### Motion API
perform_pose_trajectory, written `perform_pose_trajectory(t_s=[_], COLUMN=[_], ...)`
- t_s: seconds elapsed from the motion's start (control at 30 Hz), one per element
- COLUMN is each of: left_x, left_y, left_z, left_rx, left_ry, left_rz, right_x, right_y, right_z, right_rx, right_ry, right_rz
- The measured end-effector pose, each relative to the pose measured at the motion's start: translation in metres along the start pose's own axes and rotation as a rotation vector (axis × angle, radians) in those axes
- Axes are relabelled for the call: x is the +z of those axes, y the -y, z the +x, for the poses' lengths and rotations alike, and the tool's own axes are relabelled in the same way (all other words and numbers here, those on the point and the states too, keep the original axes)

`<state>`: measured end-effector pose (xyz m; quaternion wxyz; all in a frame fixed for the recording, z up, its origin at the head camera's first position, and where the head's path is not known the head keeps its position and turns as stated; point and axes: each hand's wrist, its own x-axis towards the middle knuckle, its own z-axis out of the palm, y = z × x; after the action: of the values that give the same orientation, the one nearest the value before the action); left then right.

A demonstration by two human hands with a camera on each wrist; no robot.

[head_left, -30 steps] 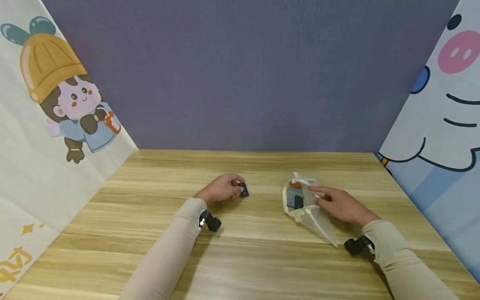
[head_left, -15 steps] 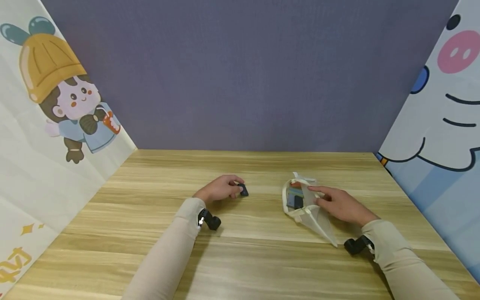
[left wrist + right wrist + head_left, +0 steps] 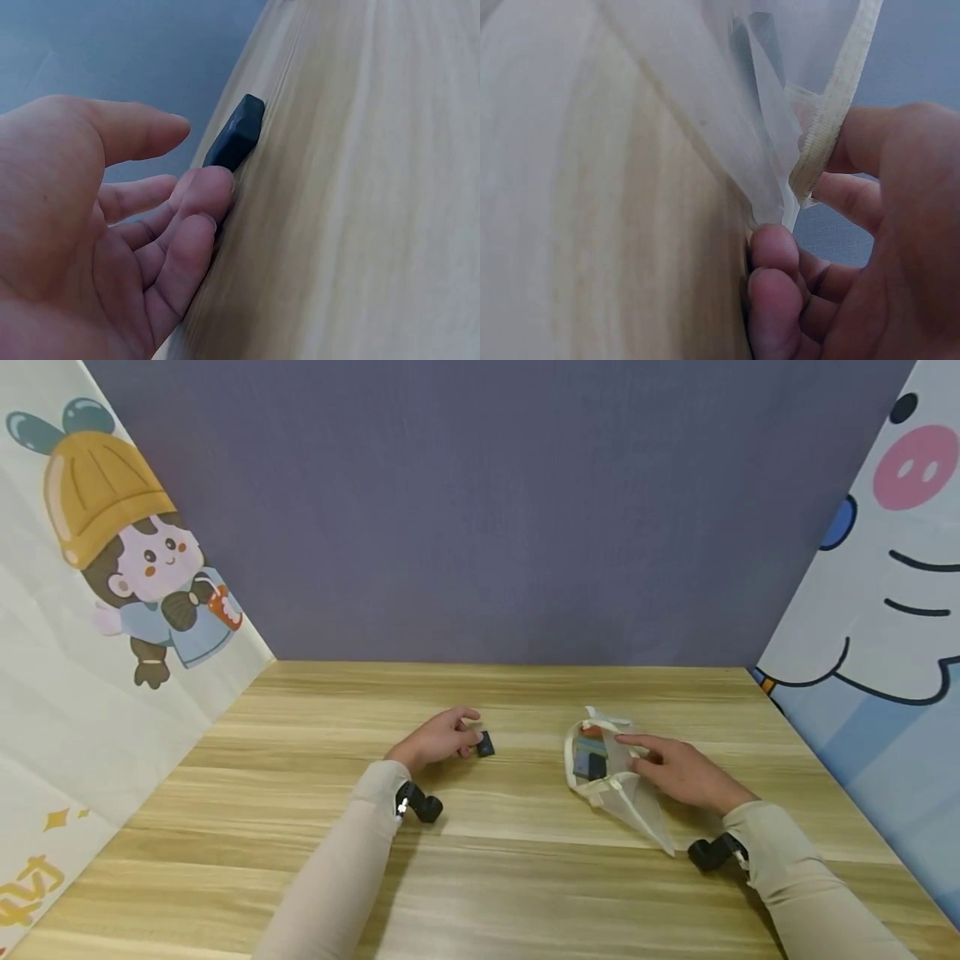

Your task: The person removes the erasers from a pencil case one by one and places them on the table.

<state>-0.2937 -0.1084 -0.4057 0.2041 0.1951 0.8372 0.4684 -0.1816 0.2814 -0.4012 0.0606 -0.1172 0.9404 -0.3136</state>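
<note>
A small dark block (image 3: 485, 744) lies on the wooden table at my left hand's fingertips. My left hand (image 3: 441, 739) has its fingers parted, one of them raised off the block. In the left wrist view the block (image 3: 238, 133) sits just past the fingertips, not enclosed by them. On the right, my right hand (image 3: 686, 770) holds the side of a white mesh bag (image 3: 637, 806), which lies with its mouth open to the left. The right wrist view has curled fingers at the bag's light trim (image 3: 832, 109). Inside the bag are a blue-grey item (image 3: 582, 762) and a black piece (image 3: 597, 766).
An orange-red item (image 3: 592, 730) also shows inside the bag's mouth. A grey-purple panel (image 3: 510, 510) closes off the table's back edge. Printed cartoon sheets stand at the left (image 3: 97, 735) and right (image 3: 892, 727) sides.
My left hand has let go of the dark block, its upper finger lifting away. The block now lies flatter on the table. My right hand and the bag stay put.
</note>
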Motion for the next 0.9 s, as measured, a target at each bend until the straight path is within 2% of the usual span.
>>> perform_pose_trajectory(t_s=[0.27, 0.53, 0.9], left_x=[0.0044, 0.0057, 0.0068], left_y=[-0.0021, -0.0035, -0.0074], left_z=[-0.0048, -0.0054, -0.0092], left_rx=[0.016, 0.024, 0.048], left_ry=[-0.019, -0.006, 0.012], left_rz=[-0.012, 0.029, -0.045], right_x=[0.0004, 0.0008, -0.0006], right_y=[0.0000, -0.0019, 0.0004], right_z=[0.0001, -0.0012, -0.0003], right_rx=[-0.001, -0.009, -0.019], right_ry=[-0.004, -0.002, -0.005], right_rz=[-0.003, -0.005, -0.007])
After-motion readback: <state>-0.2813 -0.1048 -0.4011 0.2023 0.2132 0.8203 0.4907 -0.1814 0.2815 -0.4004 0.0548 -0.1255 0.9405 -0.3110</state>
